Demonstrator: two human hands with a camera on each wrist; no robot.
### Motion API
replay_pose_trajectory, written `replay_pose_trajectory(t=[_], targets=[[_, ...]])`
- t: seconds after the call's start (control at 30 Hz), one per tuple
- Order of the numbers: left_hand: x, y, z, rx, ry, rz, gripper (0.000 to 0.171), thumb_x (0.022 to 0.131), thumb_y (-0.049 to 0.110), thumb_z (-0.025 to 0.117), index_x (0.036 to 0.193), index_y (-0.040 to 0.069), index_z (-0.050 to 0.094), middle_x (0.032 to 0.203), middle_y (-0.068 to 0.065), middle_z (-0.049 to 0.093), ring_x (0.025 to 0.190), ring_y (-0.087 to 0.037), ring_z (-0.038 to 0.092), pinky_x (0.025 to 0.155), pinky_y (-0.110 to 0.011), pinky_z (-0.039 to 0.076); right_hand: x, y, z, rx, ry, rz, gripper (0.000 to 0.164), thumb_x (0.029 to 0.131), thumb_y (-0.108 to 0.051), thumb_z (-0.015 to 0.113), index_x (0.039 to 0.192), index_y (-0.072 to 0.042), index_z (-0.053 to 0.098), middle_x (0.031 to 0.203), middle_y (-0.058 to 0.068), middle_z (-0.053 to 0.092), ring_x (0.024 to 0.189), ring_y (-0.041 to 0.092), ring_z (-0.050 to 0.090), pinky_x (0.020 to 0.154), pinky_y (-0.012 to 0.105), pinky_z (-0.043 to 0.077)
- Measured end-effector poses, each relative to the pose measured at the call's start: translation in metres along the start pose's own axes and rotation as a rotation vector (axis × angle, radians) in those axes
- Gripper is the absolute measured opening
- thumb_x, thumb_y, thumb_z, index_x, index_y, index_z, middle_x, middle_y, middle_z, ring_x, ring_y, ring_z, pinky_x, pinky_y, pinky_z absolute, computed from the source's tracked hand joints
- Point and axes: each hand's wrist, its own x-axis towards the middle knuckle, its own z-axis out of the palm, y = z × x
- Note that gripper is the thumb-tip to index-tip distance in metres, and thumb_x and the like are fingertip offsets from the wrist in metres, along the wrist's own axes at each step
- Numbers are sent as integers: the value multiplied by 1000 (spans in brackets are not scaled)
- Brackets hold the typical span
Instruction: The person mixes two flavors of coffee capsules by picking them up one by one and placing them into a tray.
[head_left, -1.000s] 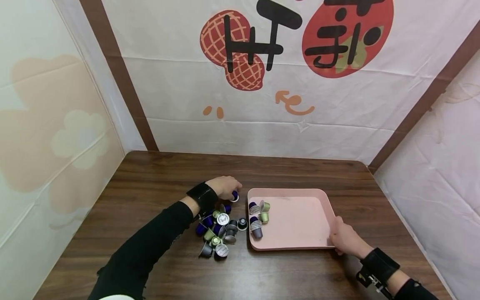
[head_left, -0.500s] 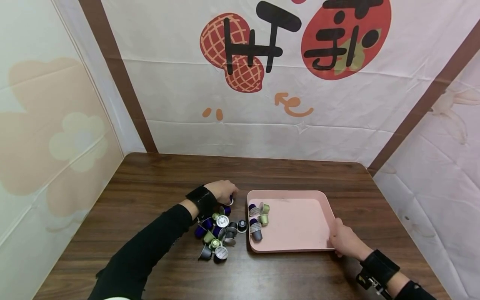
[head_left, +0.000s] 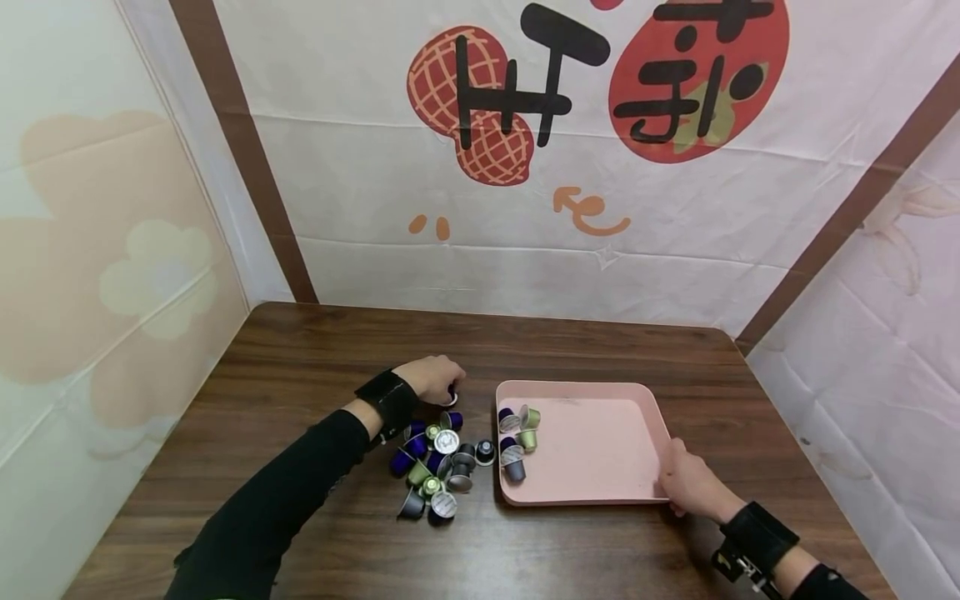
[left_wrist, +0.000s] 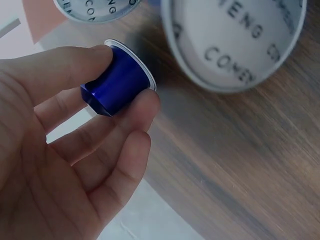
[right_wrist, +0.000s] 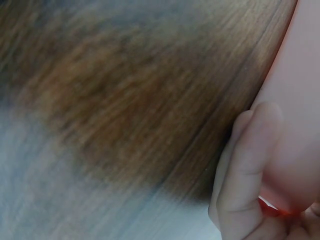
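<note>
My left hand pinches a dark blue coffee capsule between thumb and fingers, its silver rim facing away from the palm in the left wrist view. It is just beyond a heap of coffee capsules in blue, green, grey and black, some showing printed silver lids. To the right lies a pink tray, with several green, blue and grey capsules along its left side. At the tray's near right corner, my right hand grips the rim, thumb hidden in the right wrist view.
One dark capsule stands between the heap and the tray's left rim. Everything rests on a brown wood-grain table. A printed white cloth hangs behind the table, with more cloth at both sides.
My left hand has drawn a short way left with the blue capsule, away from the tray. My right hand stays on the tray corner, and the heap looks the same.
</note>
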Motion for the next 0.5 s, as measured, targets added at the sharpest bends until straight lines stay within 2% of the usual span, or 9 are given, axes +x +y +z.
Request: replay_pose_trajectory(t=[0.2,0.5], targets=[[-12,1,-8,-51,26,0,7,89,14,64,96,12,63,84,1,58,73,-16,54,67,-32,44,0,1,1,7,3,-6,36,91,-1,42,120,11,25,63,11,51,47,20,52,44,34,46],[-25,13,-16,-92,94,74,4,92,15,60,92,12,62,81,4,57,70,-13,52,65,-29,44,1,4,2,13,18,-33,32,90,-1,43,116,9,27,62,11,50,47,20,52,43,33,46]])
